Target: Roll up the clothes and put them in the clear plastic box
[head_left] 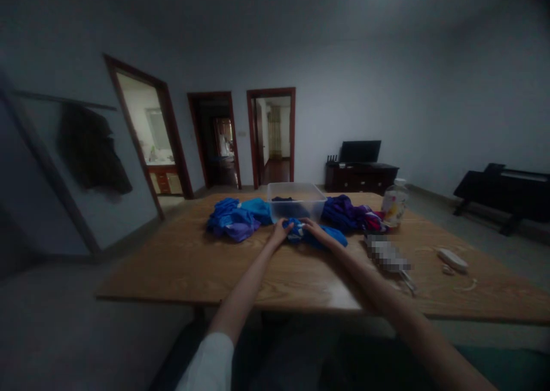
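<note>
Both my arms reach forward over a wooden table [180, 265]. My left hand [281, 231] and my right hand [313, 229] are closed on a blue cloth [320, 237] that lies just in front of a clear plastic bin [295, 200]. A dark item shows inside the bin. A heap of blue and purple cloths [234, 219] lies to the left of the bin, and a purple and red heap [350, 213] lies to its right.
A plastic bottle [394, 203] stands right of the purple heap. A white flat object [452, 259] lies near the table's right side. Beyond are three doorways, a dark cabinet with a screen [360, 170] and a black keyboard stand [502, 190].
</note>
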Tool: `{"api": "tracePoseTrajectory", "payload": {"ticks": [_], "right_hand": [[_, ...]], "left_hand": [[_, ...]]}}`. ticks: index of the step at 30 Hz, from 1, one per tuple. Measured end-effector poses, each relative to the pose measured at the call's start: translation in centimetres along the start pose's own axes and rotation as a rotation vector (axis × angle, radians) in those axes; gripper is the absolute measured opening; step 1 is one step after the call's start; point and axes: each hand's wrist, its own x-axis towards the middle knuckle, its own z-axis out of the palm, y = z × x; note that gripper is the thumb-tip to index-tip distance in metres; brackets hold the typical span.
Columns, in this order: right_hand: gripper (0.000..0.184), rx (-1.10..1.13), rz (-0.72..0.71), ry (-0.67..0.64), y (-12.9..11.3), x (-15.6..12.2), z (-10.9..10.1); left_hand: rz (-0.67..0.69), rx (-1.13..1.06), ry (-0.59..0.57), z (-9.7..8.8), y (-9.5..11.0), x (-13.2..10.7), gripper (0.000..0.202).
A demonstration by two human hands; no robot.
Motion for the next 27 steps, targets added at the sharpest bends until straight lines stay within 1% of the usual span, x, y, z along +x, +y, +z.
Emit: {"api": "tracePoseTrajectory", "payload": {"ticks": [3, 5, 7, 10, 13, 15, 18, 20, 22, 25, 27], "right_hand": [[0.05, 0.036, 0.032, -0.047, 0.3, -0.9, -1.3], [0.056, 0.044, 0.044, -0.053, 0.2, -1.5, -1.7], [0.052, 0.021, 0.057, -0.032, -0.2, -1.9, -1.6], [0.034, -0.115, 0.053, 0.056, -0.9, -2.2, -1.1], [0.019, -0.324, 0.0, 0.161, -1.6, -2.5, -0.5], [0.016, -0.442, -0.076, 0.215, -2.2, -2.8, -0.2], [0.017, -0.55, -0.206, 0.284, -3.2, -3.2, 0.1], [0.02, -0.563, -0.255, 0.302, -3.7, -3.3, 0.2], [0.019, -0.533, -0.271, 0.288, -3.8, -3.3, 0.2], [0.014, -0.471, -0.229, 0.241, -3.1, -3.2, 0.3], [0.016, -0.446, -0.181, 0.215, -2.5, -3.2, 0.3]], "left_hand": [[0.081, 0.169, 0.018, -0.4, 1.4, -0.8, 0.036], [0.134, 0.279, 0.006, -0.8, 2.5, -1.3, 0.033], [0.17, 0.33, -0.021, -1.0, 3.4, -1.5, 0.033], [0.174, 0.32, -0.055, -1.1, 3.8, -1.6, 0.041], [0.117, 0.282, -0.073, -0.8, 3.5, -1.4, 0.051], [0.096, 0.263, -0.098, -0.6, 3.2, -1.3, 0.057], [0.122, 0.225, -0.14, -0.6, 3.3, -1.2, 0.065], [0.143, 0.2, -0.168, -0.8, 3.5, -1.2, 0.067], [0.147, 0.191, -0.19, -1.0, 3.8, -1.3, 0.068], [0.16, 0.173, -0.202, -1.1, 3.9, -1.3, 0.067], [0.16, 0.161, -0.199, -1.0, 3.8, -1.3, 0.068]]}}
